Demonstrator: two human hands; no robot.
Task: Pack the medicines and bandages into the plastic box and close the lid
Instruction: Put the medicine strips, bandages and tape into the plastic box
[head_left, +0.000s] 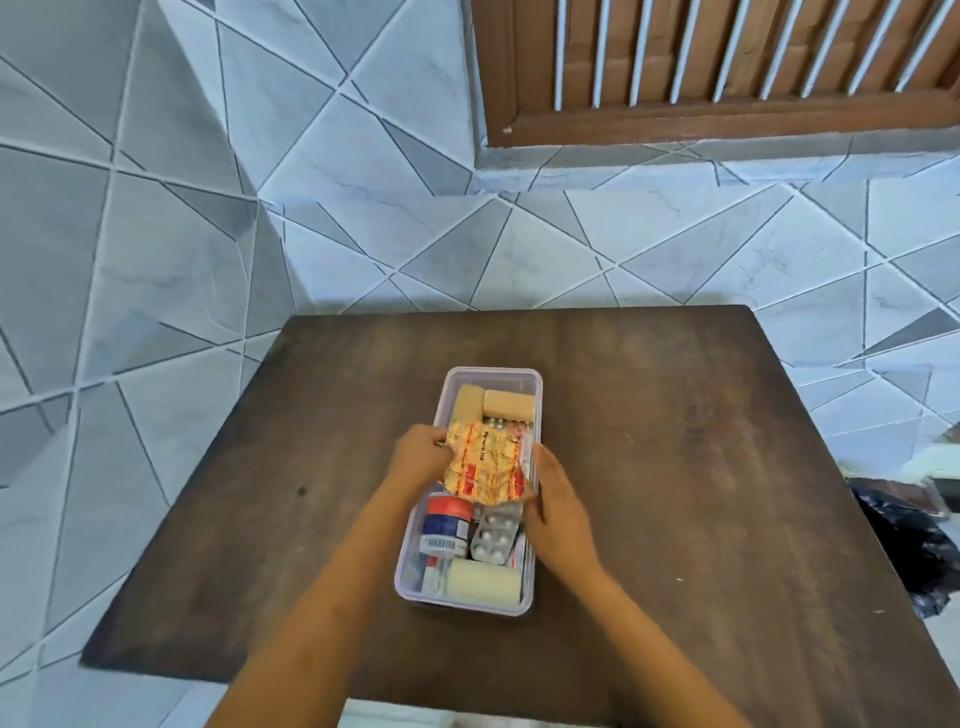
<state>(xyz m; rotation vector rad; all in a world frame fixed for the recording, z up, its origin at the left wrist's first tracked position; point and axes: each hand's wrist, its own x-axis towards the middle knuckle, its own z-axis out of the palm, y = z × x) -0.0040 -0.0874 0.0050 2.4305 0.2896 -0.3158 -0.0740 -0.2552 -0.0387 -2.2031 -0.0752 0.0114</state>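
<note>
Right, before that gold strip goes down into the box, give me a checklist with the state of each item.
1. Gold foil tablet strip held at both ends: ok, left hand pinches its far left corner, right hand grips its near right edge.
2. Strip over the plastic box: ok, it sits above the middle.
3. Room beneath it: cannot tell, the strip hides that spot.
4. Bandage rolls inside: ok, tan ones at the far end, a pale one at the near end.
5. Red-capped bottle and silver blister packs inside: ok.
6. Lid ready: not ok, none visible on the table.
</note>
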